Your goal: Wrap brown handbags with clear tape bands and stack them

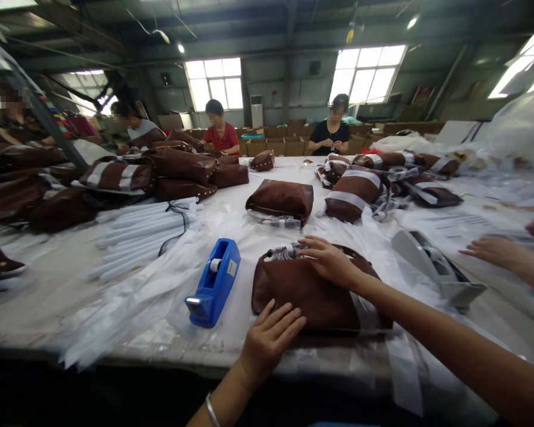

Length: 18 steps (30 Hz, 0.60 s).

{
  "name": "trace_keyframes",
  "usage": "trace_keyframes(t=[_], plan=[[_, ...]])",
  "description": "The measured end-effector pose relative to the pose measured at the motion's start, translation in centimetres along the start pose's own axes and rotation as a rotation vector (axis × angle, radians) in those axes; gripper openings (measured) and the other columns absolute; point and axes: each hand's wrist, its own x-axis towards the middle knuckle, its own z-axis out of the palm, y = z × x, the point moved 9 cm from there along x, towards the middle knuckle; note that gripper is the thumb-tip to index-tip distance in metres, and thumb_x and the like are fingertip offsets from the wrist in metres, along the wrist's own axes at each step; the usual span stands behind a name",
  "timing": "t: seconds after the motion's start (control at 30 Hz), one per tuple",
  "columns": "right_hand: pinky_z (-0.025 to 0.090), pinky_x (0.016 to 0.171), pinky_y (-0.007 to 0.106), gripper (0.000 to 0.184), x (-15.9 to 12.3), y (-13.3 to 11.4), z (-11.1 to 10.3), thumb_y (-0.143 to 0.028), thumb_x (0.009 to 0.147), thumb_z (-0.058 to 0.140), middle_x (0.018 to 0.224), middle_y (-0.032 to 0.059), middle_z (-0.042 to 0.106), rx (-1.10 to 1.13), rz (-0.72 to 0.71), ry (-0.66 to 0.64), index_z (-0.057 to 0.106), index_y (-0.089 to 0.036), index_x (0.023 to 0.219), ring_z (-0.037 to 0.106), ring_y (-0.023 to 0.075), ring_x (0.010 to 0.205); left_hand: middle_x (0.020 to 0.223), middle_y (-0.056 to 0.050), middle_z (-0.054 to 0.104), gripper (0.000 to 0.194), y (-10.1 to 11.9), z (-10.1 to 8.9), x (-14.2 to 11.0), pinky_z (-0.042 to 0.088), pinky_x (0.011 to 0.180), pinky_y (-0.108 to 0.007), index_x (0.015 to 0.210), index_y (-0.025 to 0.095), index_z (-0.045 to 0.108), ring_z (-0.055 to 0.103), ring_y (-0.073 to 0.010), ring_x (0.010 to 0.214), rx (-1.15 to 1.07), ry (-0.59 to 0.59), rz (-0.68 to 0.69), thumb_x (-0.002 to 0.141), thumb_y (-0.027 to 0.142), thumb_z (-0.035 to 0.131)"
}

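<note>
A brown leather handbag (324, 290) lies on the table in front of me, with a strip of white wrapping around its right end. My left hand (273, 332) rests on the bag's lower left edge, fingers stretched out. Across the top of the same bag lies my right hand (329, 261), its fingers extended toward a bundle wrapped in clear plastic (287, 252) at the upper edge. Neither hand grips anything. To the left of the bag stands a blue tape dispenser (216, 281); a grey tape dispenser (436, 267) stands to its right.
Beyond lie another brown bag (280, 200) and a white-banded bag (353, 194). Brown bags (178, 163) are piled at the left, near white paper rolls (145, 231). A co-worker's hand (493, 252) reaches in from the right. Several people work across the table (231, 204).
</note>
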Motion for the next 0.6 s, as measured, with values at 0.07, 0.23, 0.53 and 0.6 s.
trace_keyframes(t=[0.07, 0.23, 0.53, 0.6], plan=[[0.038, 0.115, 0.052, 0.032, 2.9, 1.8, 3.8, -0.017, 0.093, 0.052, 0.149, 0.0084, 0.050, -0.048, 0.015, -0.236, 0.076, -0.025, 0.113, 0.037, 0.0313, 0.144, 0.124, -0.003, 0.071, 0.036, 0.0, 0.1, 0.0, 0.038, 0.118, -0.044, 0.128, 0.020, 0.063, 0.059, -0.0177, 0.127, -0.002, 0.000, -0.004, 0.097, 0.009, 0.050], [0.034, 0.113, 0.059, 0.051, 7.1, 3.9, 10.6, -0.004, 0.072, 0.064, 0.155, 0.0053, 0.043, -0.161, -0.002, -0.695, 0.076, -0.032, 0.111, 0.032, 0.0384, 0.145, 0.122, -0.004, 0.072, 0.037, -0.2, 0.0, 0.1, 0.037, 0.118, -0.045, 0.127, 0.020, 0.063, 0.059, -0.0176, 0.127, 0.007, -0.006, -0.014, 0.098, 0.008, 0.045], [0.030, 0.110, 0.065, 0.018, 7.0, 4.2, 11.6, -0.024, 0.071, 0.075, 0.148, 0.0074, 0.051, -0.295, -0.140, -0.795, 0.079, -0.026, 0.089, 0.037, 0.0416, 0.141, 0.123, -0.004, 0.071, 0.035, -0.1, 0.1, 0.1, 0.033, 0.120, -0.045, 0.125, 0.018, 0.065, 0.061, -0.0170, 0.124, 0.001, -0.031, -0.025, 0.098, 0.008, 0.046], [0.031, 0.109, 0.065, 0.019, 6.7, 3.5, 11.8, -0.018, 0.077, 0.069, 0.150, 0.0095, 0.049, -0.322, -0.170, -0.770, 0.077, -0.024, 0.094, 0.038, 0.0404, 0.140, 0.124, -0.004, 0.071, 0.035, -0.2, 0.2, 0.1, 0.033, 0.120, -0.044, 0.125, 0.018, 0.065, 0.061, -0.0167, 0.124, -0.007, -0.036, -0.031, 0.098, 0.009, 0.046]])
